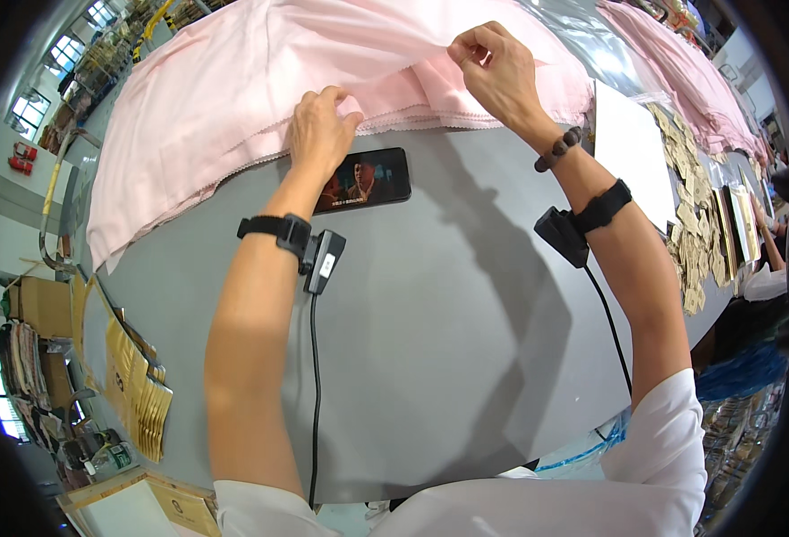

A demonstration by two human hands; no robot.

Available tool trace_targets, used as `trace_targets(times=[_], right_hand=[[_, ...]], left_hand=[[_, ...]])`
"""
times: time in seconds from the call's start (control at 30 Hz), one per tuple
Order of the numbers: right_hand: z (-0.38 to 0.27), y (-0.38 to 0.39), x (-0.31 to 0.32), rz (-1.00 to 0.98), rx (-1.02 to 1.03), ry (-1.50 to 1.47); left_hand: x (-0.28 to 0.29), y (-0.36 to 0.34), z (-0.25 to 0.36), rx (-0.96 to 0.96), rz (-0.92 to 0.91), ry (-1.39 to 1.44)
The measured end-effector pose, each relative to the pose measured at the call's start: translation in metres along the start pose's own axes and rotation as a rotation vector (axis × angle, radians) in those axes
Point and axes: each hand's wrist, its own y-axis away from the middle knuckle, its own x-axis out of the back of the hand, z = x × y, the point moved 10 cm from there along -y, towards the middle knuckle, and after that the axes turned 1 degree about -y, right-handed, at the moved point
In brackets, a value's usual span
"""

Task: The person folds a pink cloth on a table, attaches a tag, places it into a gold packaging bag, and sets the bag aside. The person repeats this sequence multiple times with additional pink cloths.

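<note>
Head view, item list:

1. Pink fabric [233,80] – large pale sheet w/ scalloped lace hem, spread over far half of grey surface [448,340]; hem ran approx. left-to-right, just beyond the phone. One fold was lifted off the rest at upper centre.
2. Left hand [320,134] – fingers curled, clenched on the lace hem, knuckles up, pressing fabric edge down near the surface. Black strap w/ small clipped unit & cable on wrist.
3. Right hand [491,67] – raised above the fabric, thumb & forefinger pinched on the lifted fold; other fingers tucked. Bead bracelet [557,149] at wrist; black strap unit w/ cable further down forearm.
4. Phone [365,179] – black, lying flat on surface, landscape, screen lit w/ video; just beside left hand, touching or nearly touching fabric hem (couldn't tell which).
5. White sheet [632,148] – flat, right of the right forearm, at surface edge.
6. Paper tags [694,215] – tan, loose heap, right of white sheet.
7. Second pink fabric [690,72] – far right, well apart from hands.
8. Gold-coloured packets [139,394] – stacked in a row, lower left, off the surface.
</note>
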Motion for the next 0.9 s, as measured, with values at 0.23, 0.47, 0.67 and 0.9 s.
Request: trace_targets(times=[0.23, 0.47, 0.67, 0.9], right_hand=[[0.013, 0.021, -0.024, -0.163, 0.012, -0.045], [-0.003, 0.042, -0.057, -0.252, 0.169, 0.063], [0.003, 0.033, -0.051, -0.147, 0.170, 0.154], [-0.010, 0.047, -0.041, -0.088, 0.370, 0.201]], left_hand=[[-0.009, -0.022, -0.028, 0.048, -0.132, 0.043], [0.046, -0.018, -0.009, -0.067, 0.182, 0.147], [0.100, -0.004, 0.018, -0.243, 0.466, 0.275], [0.136, 0.015, -0.004, -0.095, 0.422, 0.402]])
